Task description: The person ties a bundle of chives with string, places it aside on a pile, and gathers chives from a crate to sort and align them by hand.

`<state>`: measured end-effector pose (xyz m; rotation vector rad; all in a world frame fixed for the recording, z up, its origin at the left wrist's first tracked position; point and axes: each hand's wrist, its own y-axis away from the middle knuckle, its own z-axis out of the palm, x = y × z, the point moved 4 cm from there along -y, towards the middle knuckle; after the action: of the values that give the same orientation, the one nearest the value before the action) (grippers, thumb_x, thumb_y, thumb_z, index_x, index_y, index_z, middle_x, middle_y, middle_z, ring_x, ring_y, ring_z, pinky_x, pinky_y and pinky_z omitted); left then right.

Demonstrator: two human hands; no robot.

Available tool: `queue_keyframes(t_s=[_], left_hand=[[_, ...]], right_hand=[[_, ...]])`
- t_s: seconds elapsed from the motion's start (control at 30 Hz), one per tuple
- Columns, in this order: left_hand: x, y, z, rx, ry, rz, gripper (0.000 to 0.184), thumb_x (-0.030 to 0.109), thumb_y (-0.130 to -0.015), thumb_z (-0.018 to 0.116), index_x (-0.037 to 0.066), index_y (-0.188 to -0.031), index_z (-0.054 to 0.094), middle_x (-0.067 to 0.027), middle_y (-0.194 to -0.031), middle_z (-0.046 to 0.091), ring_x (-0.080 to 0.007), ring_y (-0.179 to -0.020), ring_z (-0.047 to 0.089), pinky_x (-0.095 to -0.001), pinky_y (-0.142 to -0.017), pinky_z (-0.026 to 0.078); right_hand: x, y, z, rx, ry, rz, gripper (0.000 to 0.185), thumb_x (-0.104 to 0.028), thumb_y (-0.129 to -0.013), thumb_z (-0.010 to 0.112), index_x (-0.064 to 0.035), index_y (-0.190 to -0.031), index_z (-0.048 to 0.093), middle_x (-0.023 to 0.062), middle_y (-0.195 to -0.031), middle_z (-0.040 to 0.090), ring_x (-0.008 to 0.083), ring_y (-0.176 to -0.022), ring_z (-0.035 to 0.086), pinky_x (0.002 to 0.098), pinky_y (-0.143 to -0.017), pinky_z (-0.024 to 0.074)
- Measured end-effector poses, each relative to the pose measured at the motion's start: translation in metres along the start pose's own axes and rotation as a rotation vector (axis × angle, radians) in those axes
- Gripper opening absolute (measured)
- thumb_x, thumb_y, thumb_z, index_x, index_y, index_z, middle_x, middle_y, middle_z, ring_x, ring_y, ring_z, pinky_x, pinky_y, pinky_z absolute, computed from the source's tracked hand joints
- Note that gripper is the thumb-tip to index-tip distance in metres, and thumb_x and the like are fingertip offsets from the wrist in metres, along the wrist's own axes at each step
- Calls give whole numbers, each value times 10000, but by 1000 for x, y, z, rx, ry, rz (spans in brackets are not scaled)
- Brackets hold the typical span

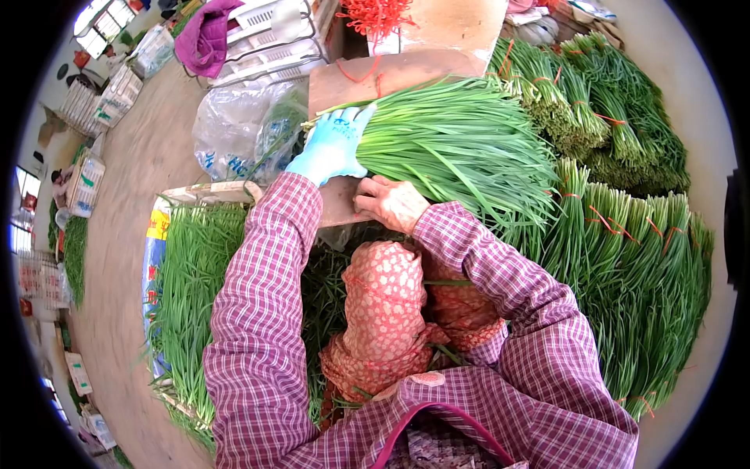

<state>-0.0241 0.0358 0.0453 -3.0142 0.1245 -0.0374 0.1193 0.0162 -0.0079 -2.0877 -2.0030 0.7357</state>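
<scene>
A thick bunch of garlic chives [461, 137] lies across a brown board [344, 82], its stem ends to the left and its leaves fanning right. My left hand [332, 147], in a light blue glove, is closed over the bunch near the stem ends. Bare, my right hand [391, 205] rests at the near edge of the board, just below the bunch. Its fingers are curled and pressed together; what they hold, if anything, is hidden. A red tie [379, 84] shows at the far side of the bunch.
Red ties [375, 16] hang at the back. Tied chive bundles [625, 258] are stacked on the right. Loose chives [195, 289] fill a crate on the left. A clear plastic bag [234, 129] and white crates [269, 35] with a purple cloth [205, 35] stand beyond.
</scene>
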Motion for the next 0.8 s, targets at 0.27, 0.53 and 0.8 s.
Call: queue_keyframes(t_s=[0.27, 0.53, 0.8], left_hand=[[1, -2, -4, -45, -8, -47, 1116, 310, -518, 858, 95, -1451, 285, -170, -1354, 452, -332, -1246, 450, -419, -1058, 350], [9, 7, -6, -47, -32, -53, 1167, 348, -523, 864, 95, -1472, 234, -185, -1373, 406, -364, -1254, 415, -450, -1062, 328], [-8, -7, -21, -318, 189, -74, 1206, 487, -577, 819, 51, -1493, 167, -216, -1484, 281, -372, -1372, 283, -432, -1128, 244]], right_hand=[[13, 34, -35, 257, -288, 169, 108, -136, -865, 616, -62, -918, 557, 118, -855, 604, 329, -822, 603, 401, -707, 501], [24, 10, -78, 570, -344, 503, 76, -81, -894, 583, -35, -899, 524, 130, -815, 625, 323, -744, 621, 394, -663, 483], [73, -42, -94, 517, 99, 436, 151, -217, -876, 603, -74, -896, 562, 109, -832, 632, 305, -812, 615, 388, -703, 490]])
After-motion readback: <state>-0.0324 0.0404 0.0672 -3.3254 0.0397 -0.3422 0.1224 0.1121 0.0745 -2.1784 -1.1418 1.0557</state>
